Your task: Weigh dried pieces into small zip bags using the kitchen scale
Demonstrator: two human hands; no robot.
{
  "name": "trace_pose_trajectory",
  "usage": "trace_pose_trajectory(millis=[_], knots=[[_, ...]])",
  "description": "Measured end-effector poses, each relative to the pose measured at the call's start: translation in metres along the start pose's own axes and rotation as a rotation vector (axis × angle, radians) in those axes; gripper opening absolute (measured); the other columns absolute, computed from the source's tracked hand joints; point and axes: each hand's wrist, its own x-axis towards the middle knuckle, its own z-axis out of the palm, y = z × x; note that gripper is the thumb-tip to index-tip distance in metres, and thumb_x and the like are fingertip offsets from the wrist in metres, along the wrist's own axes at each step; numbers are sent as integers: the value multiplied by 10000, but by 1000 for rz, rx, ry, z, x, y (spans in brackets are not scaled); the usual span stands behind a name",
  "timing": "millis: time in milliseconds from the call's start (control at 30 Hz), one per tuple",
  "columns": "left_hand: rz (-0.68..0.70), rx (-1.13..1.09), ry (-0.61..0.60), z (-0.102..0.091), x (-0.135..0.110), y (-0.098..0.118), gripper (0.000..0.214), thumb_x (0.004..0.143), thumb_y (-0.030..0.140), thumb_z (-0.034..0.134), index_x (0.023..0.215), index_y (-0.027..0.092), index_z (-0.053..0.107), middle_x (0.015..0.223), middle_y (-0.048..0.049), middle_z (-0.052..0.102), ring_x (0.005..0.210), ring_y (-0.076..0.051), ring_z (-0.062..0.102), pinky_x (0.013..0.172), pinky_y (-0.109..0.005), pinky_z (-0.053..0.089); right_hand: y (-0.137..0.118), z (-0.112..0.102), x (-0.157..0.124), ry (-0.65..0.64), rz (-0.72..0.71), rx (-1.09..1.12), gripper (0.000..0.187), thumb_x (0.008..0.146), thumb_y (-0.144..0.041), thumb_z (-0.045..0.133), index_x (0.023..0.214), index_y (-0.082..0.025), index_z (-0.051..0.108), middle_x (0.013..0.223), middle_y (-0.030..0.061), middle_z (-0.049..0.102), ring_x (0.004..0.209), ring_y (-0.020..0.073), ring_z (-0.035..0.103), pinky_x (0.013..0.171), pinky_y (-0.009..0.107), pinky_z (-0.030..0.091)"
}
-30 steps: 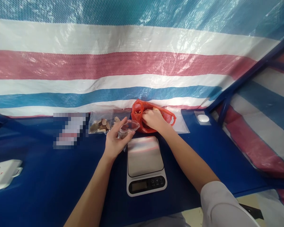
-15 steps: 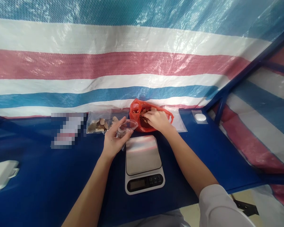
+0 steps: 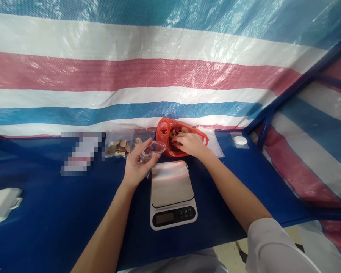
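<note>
My left hand (image 3: 135, 165) pinches a small clear plastic bag (image 3: 155, 148) between thumb and fingers, its mouth spread wide towards the right. Just right of it stands a red plastic bag (image 3: 166, 124), rolled open, with dried brown pieces (image 3: 174, 132) inside. My right hand (image 3: 191, 145) reaches over the rim of the red bag, fingers curled down into the pieces; the fingertips are partly hidden there. In front of both hands lies a white kitchen scale (image 3: 172, 185) with a bare metal plate and a dark display.
Behind my left hand lie a clear bag of round brownish slices (image 3: 118, 148) and another clear bag (image 3: 139, 138) with pale pieces. Flat clear bags (image 3: 216, 146) lie right of the red bag. A small bag with a white oval item (image 3: 240, 140) and a white power strip (image 3: 1, 204) are further out.
My right hand has shifted slightly to the right within the red bag, baring more of the brown pieces. My left hand keeps its hold on the clear bag. The view has tilted slightly.
</note>
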Motion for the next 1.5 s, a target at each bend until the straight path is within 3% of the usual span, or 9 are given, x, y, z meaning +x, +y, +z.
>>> trace_pose_trajectory(millis=[200, 367, 633, 967, 1167, 1300, 1500], knots=[[-17, -18, -5, 0, 0, 0, 593, 811, 417, 777, 1350, 210, 641, 1189, -110, 734, 984, -234, 704, 922, -411, 572, 8, -18, 1, -72, -229, 38, 258, 936, -237, 579, 1097, -306, 768, 1191, -28, 761, 1098, 188, 665, 825, 273, 461], [-53, -18, -4, 1, -1, 1, 607, 804, 441, 779, 1344, 198, 646, 1195, -121, 731, 1008, -247, 705, 933, -419, 573, 7, -20, 6, -191, -335, -7, 268, 884, -196, 591, 1031, -303, 788, 1049, 0, 791, 987, 193, 681, 804, 272, 434], [-41, -15, -10, 0, -1, -2, 607, 813, 425, 777, 1361, 205, 636, 1209, -120, 727, 1000, -239, 702, 942, -419, 566, 12, -11, 14, -173, -384, -104, 244, 898, -173, 589, 1032, -235, 783, 1062, 76, 779, 1027, 215, 659, 875, 308, 421], [-45, -18, -5, 1, 0, 1, 605, 805, 428, 779, 1351, 204, 643, 1173, -115, 739, 957, -232, 700, 912, -411, 572, 7, -9, 14, -104, -325, -181, 258, 944, -175, 558, 1080, -222, 773, 1075, 105, 773, 1074, 239, 667, 981, 378, 398], [-57, -10, -4, 1, 0, 0, 614, 796, 443, 783, 1342, 199, 647, 1214, -119, 728, 1025, -256, 705, 973, -437, 559, 2, -12, 14, -101, -339, -189, 260, 964, -199, 535, 1091, -204, 762, 1141, 133, 751, 1119, 265, 652, 926, 374, 418], [-46, -7, -11, 1, -1, -2, 614, 806, 417, 780, 1363, 205, 633, 1196, -117, 731, 986, -242, 703, 932, -420, 569, -5, -16, 17, -180, -327, -185, 268, 958, -198, 539, 1115, -218, 754, 1132, 122, 759, 1079, 267, 667, 895, 373, 426], [-25, -6, -5, 0, -1, -4, 599, 807, 400, 784, 1357, 213, 639, 1191, -113, 734, 971, -237, 699, 917, -417, 572, -7, -18, 20, -197, -324, -188, 297, 960, -189, 529, 1166, -225, 740, 1108, 119, 771, 1032, 259, 693, 875, 365, 429]])
